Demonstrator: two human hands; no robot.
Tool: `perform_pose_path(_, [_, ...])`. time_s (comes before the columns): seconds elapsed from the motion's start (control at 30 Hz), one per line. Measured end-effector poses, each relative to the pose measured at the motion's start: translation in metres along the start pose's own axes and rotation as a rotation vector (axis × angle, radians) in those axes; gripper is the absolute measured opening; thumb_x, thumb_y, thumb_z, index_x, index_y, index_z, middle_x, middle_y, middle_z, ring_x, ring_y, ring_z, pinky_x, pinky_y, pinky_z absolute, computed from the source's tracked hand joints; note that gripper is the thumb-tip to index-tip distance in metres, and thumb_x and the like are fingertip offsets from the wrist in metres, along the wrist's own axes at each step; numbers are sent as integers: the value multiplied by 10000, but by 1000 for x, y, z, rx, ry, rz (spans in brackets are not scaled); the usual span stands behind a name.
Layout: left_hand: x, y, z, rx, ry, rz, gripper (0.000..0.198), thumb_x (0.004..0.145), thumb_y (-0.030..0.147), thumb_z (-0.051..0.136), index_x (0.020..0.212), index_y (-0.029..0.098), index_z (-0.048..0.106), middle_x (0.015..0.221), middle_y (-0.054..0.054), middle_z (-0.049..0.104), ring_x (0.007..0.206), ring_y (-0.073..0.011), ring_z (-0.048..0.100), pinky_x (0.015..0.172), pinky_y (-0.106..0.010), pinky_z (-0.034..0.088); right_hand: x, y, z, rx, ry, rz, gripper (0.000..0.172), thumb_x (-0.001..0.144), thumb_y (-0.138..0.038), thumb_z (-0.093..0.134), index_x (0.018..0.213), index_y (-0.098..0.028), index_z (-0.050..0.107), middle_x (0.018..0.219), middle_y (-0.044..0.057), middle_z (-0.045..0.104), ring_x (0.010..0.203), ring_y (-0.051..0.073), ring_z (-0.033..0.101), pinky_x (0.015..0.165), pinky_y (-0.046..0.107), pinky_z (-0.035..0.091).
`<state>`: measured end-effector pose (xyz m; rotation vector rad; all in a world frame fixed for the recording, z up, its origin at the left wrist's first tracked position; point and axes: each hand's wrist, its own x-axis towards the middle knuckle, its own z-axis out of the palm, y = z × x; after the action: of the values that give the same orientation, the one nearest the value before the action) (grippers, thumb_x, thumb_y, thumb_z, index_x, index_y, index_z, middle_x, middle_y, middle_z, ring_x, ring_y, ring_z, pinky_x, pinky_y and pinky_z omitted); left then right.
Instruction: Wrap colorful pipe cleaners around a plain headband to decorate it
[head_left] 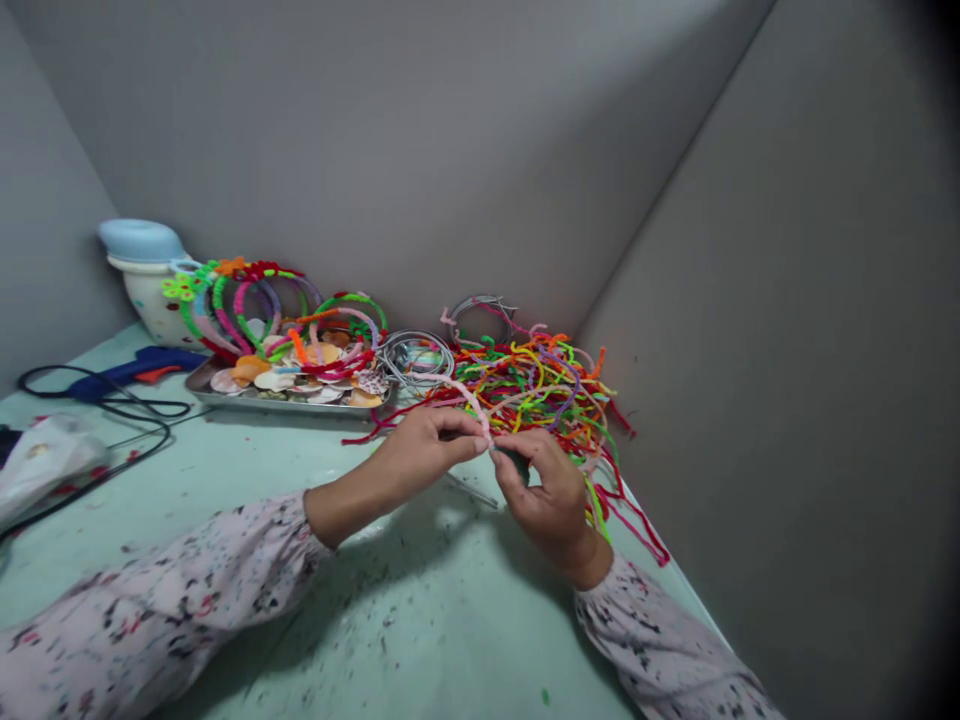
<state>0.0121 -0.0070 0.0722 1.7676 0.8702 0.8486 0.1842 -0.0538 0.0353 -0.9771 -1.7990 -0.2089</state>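
A pale pink pipe cleaner [474, 398] arches up and to the left from between my fingertips, in the middle of the view. My left hand [424, 448] pinches it close to its lower end. Right beside that, my right hand [546, 490] has thumb and forefinger closed at the same end, the two hands' tips almost touching. Something dark green [516, 462] shows inside the curl of my right hand; its kind is hidden. Below the hands a thin grey metal piece [474, 490] is seen, and whether it touches them I cannot tell.
Behind my hands lies a heap of colourful pipe cleaners [555, 390], beside bundled grey wire hoops [416, 355]. A metal tray [300, 405] holds shells and wrapped headbands [244, 310]. Further left are a blue glue gun [127, 372] with black cord, a lidded container [154, 290] and a plastic bag [52, 465].
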Motion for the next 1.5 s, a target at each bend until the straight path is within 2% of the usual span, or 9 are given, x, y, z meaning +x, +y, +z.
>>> perform_pose_path(0.43, [-2, 3, 2, -76, -9, 23, 153, 770, 264, 608, 822, 149, 695, 803, -19, 676, 744, -127, 583, 712, -248, 450, 1, -3, -2, 1, -43, 36, 176, 832, -108, 561, 962, -213, 613, 848, 39, 675, 775, 156, 629, 693, 283, 505])
perform_pose_path(0.6, [-3, 2, 3, -50, -28, -4, 171, 781, 277, 585, 827, 141, 679, 621, 32, 574, 517, -73, 457, 518, -199, 373, -1, -3, 0, 8, -75, 93, 142, 852, -144, 539, 953, -209, 615, 845, 41, 668, 770, 162, 626, 687, 286, 495])
perform_pose_path(0.7, [-3, 0, 3, -38, -54, -8, 174, 795, 289, 567, 824, 141, 653, 548, 60, 501, 453, -60, 410, 463, -188, 328, -3, -4, 1, 36, -87, 158, 119, 853, -161, 546, 937, -203, 618, 841, 35, 663, 771, 162, 621, 693, 282, 486])
perform_pose_path(0.87, [-1, -7, 4, -15, -47, 16, 160, 811, 284, 542, 786, 144, 615, 550, 63, 496, 438, -60, 435, 459, -185, 345, -3, -3, 5, 92, -131, 314, 89, 863, -221, 559, 914, -202, 630, 827, 27, 667, 753, 157, 616, 704, 280, 478])
perform_pose_path(1.07, [3, -21, 8, 21, 8, 8, 182, 805, 291, 554, 853, 142, 647, 615, 35, 560, 457, -68, 477, 457, -186, 375, -6, 2, 9, 177, -171, 430, 117, 880, -265, 549, 951, -200, 615, 855, 33, 670, 763, 157, 624, 704, 274, 479])
perform_pose_path(1.2, [4, -27, 10, -15, 31, -8, 194, 794, 290, 569, 897, 145, 647, 627, 28, 581, 472, -76, 494, 462, -188, 397, -7, 3, 10, 202, -200, 463, 128, 882, -272, 546, 961, -194, 610, 874, 41, 669, 785, 162, 624, 707, 269, 475])
perform_pose_path(1.5, [2, -29, 10, -19, 9, -38, 132, 799, 255, 558, 840, 147, 624, 547, 54, 541, 421, -60, 471, 444, -172, 372, -9, 5, 11, 196, -253, 481, 130, 886, -274, 531, 953, -192, 606, 852, 31, 664, 734, 149, 602, 685, 259, 453])
